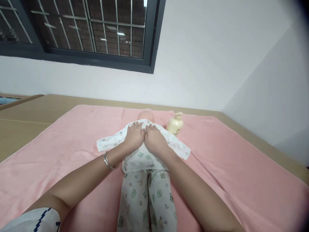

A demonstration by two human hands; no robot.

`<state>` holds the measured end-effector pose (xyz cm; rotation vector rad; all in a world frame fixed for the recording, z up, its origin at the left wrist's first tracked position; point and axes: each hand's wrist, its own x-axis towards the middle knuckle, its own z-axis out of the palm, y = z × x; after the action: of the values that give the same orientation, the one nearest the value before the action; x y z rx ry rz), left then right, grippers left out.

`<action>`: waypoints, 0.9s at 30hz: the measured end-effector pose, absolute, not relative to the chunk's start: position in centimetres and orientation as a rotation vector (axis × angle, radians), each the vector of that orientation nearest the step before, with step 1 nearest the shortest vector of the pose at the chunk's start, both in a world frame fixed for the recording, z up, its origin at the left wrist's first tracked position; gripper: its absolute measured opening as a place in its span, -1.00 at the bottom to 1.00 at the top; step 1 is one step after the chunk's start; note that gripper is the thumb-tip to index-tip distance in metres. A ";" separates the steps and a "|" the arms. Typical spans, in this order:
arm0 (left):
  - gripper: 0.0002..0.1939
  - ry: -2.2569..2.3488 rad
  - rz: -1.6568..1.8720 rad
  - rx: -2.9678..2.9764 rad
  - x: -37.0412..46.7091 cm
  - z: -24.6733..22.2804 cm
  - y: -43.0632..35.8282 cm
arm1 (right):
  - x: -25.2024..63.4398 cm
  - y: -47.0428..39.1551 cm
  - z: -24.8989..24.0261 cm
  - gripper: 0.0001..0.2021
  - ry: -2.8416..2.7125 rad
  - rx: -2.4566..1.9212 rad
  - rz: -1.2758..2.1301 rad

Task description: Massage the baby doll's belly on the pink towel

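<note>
Baby doll (146,164) laid out flat on pink blanket (217,145), smooth bare head (145,115) at far end. White top (138,158) with little green print, long sleeves (109,142) spread way out both sides. Matching pants (159,196), legs straight, narrow gap between, bottoms cut off by view.

I count two hands (134,136); under them one shirt (145,161), one doll (145,116), one blanket (72,151); one bottle (174,125) to their right.
</note>
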<state>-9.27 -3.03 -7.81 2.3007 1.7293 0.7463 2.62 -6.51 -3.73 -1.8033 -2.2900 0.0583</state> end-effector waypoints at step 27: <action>-0.53 1.772 0.965 2.364 -9.0 -9.0 -3.0 | 4.6 -3.3 -6.5 -0.50 -2.178 -1.727 0.052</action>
<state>-8.99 -3.01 -9.04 2.3644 1.7720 0.9651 4.65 -3.31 -6.54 -1.7273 -2.1784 0.0525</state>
